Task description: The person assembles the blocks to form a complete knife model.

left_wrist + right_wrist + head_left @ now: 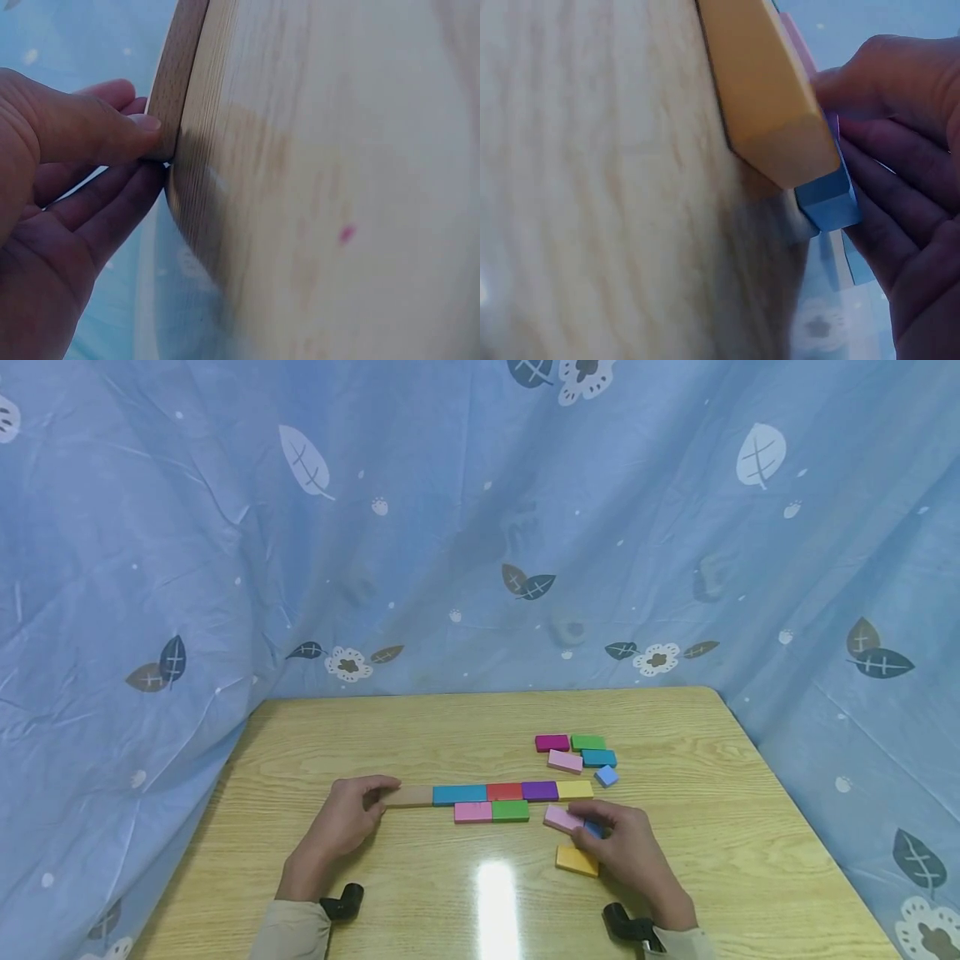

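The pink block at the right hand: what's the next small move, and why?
I'd probably have the right hand slide the pink block left against the green block that ends the shorter row. The hand appears to pinch the pink block, a gap separates the two blocks, and the row's blocks sit end to end, which suggests extending it.

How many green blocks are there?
2: one green block at the back, right of the magenta block; another beside a pink block, in front of the red block. The right hand might hide more.
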Demonstrator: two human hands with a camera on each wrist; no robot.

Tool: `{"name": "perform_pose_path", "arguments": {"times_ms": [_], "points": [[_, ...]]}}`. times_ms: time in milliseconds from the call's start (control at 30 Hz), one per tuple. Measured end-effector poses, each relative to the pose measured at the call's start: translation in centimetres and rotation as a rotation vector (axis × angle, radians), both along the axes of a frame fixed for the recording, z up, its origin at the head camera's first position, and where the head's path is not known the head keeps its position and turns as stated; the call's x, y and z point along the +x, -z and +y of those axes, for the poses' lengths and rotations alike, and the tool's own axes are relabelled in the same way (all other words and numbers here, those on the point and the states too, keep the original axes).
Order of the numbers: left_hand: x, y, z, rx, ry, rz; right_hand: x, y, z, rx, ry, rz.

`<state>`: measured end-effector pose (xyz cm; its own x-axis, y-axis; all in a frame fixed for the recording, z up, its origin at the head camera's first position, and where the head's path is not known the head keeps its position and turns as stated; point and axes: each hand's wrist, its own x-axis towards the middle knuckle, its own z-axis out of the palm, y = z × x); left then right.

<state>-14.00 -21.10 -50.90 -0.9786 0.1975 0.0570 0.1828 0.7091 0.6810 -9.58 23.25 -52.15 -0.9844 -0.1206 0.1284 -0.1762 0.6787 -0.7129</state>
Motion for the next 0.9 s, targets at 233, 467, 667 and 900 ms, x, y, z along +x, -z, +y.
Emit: {"name": "perform_pose_path", "arguments": {"times_ms": [233,467,667,900], "points": [[-0.1,0.2,-0.1,0.000,0.004,-0.003,0.0,-0.7,-0.1,-0.025,-0.018,0.015],[-0.1,0.0,-0.1,-0.007,0.005,0.000,-0.4,-1.8,-0.7,-0.022,-0.123,0.134],[-0.1,0.0,-0.1,-0.010,0.005,0.000,-0.5,-2.7,-2.3,-0.050,-0.199,0.142],[-0.1,0.0,-0.1,0.003,0.006,-0.007,-0.7,-2.7,-4.6,-0.084,-0.311,0.139]]}}
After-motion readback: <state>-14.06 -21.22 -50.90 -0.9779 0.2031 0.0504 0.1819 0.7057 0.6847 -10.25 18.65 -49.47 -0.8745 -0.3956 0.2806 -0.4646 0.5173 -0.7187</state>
